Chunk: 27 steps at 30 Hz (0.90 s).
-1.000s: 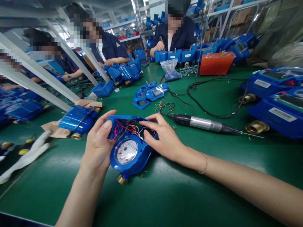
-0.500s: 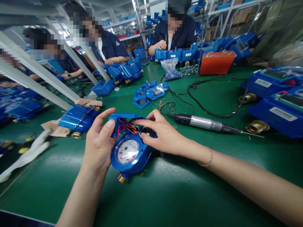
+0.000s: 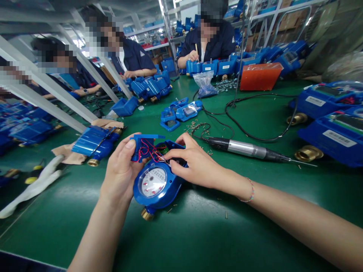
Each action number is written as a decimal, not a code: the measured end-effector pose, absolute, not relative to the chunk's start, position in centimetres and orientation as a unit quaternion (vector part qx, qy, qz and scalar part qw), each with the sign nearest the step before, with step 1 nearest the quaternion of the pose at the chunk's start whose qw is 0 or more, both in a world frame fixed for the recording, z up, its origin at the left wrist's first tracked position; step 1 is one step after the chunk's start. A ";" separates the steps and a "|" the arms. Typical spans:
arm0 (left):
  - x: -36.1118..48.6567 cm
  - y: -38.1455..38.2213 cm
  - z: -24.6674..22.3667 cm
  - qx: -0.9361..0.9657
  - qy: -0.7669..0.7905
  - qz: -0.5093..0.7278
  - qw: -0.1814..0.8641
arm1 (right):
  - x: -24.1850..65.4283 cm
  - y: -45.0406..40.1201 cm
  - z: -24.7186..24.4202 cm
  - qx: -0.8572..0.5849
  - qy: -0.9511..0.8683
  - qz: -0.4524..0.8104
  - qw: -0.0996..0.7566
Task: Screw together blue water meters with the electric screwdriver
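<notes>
Left grip (image 3: 120,170) clasps a blue plastic cover (image 3: 138,148) upright, exposing its red wires (image 3: 150,151), while the half-curled right grip (image 3: 195,162) steadies the water meter (image 3: 150,182).

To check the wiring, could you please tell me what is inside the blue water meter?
Red and multicoloured wires run from the blue water meter into the lifted blue cover; your right hand hides the rest.
</notes>
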<state>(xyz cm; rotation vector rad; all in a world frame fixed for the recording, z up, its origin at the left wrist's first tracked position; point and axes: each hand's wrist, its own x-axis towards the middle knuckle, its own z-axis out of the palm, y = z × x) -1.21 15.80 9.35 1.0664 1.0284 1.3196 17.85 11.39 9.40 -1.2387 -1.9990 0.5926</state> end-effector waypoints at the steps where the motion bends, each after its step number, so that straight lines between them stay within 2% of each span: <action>1: -1.2 15.7 9.4 0.450 0.427 0.561 0.548 | 17.8 11.4 9.4 -0.475 -0.770 0.229 0.358; 5: -1.1 15.5 9.7 0.473 0.400 0.565 0.544 | 17.2 11.1 8.7 -0.482 -0.722 0.243 0.434; 9: -1.0 15.4 10.2 0.528 0.431 0.516 0.518 | 16.4 10.8 7.0 -0.519 -0.555 0.308 0.573; 11: -0.8 15.6 10.4 0.555 0.451 0.487 0.500 | 16.1 10.6 6.2 -0.516 -0.484 0.355 0.611; 15: -0.6 15.9 10.6 0.629 0.464 0.449 0.433 | 15.9 10.2 5.6 -0.510 -0.467 0.370 0.620; 22: -0.9 15.9 10.1 0.775 0.399 0.333 0.360 | 15.8 9.6 5.0 -0.512 -0.471 0.366 0.617; 27: -0.4 15.6 10.4 0.797 0.426 0.298 0.307 | 15.8 9.7 4.2 -0.527 -0.501 0.337 0.598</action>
